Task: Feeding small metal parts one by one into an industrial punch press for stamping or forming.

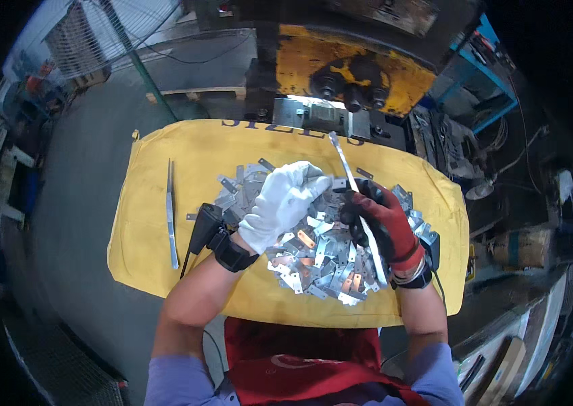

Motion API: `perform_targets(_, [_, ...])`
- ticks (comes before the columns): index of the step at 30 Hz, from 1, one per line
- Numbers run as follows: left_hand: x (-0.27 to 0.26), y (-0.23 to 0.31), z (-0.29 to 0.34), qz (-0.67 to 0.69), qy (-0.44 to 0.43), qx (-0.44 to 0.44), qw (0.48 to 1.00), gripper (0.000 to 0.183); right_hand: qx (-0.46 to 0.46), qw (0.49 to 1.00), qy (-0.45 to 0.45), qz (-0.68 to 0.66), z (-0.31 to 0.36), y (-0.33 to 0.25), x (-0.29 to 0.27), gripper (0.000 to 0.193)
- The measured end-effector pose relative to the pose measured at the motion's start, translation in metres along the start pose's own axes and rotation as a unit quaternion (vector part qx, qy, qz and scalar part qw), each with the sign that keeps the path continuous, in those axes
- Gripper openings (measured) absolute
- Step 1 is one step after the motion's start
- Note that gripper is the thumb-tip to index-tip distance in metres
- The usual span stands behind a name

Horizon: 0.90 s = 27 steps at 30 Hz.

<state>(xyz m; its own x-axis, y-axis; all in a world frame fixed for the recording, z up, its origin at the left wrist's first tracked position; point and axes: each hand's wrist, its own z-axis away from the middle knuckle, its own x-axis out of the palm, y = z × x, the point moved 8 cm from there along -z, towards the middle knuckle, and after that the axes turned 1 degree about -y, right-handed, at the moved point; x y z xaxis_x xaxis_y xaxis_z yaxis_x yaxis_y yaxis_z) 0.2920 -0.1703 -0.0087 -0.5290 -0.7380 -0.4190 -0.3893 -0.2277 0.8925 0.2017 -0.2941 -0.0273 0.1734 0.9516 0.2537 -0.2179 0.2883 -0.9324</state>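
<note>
My left hand [285, 199], in a white glove, is closed in a pinch over the pile. A small flat metal plate [339, 183] pokes out at its fingertips, close against the fingers of my other hand. My right hand [380, 216] wears a red glove with dark fingers and is wrapped round long metal tweezers [342, 161]. The tweezers slant, tips pointing away from me and rear end near my wrist. Beneath both hands spreads a heap of small metal plates [330, 260] with holes, mostly silver, some coppery.
A yellow sheet [144, 223] covers the work surface. Another pair of tweezers [170, 216] lies on it at the left. Beyond the far edge stands a machine with a yellow block [300, 61] and a metal die [324, 116]. Blue shelving [486, 74] stands at right.
</note>
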Motion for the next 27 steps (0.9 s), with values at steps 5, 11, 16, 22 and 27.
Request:
perform_targets(5, [-0.031,-0.022,-0.002,0.174,0.079,-0.099,0.976,0.021,-0.029,0.996,-0.072,-0.038,0.014,-0.009,0.013,0.036])
perform_targets(11, [-0.039,-0.027,-0.006,0.281,0.105,-0.138,0.944,0.021,0.034,0.993,-0.109,0.004,0.011,0.002,0.023,0.032])
perform_targets(16, [-0.034,-0.027,-0.007,0.224,0.070,-0.129,0.963,0.021,0.030,0.993,-0.116,0.006,0.013,-0.001,0.026,0.028])
perform_targets(22, [-0.036,-0.038,-0.010,0.285,0.112,-0.132,0.943,0.019,-0.016,0.996,-0.079,0.032,0.001,-0.001,0.015,0.022])
perform_targets(27, [-0.037,-0.048,-0.012,0.323,0.146,-0.156,0.922,0.019,0.006,0.999,-0.033,-0.008,-0.037,-0.005,0.001,0.024])
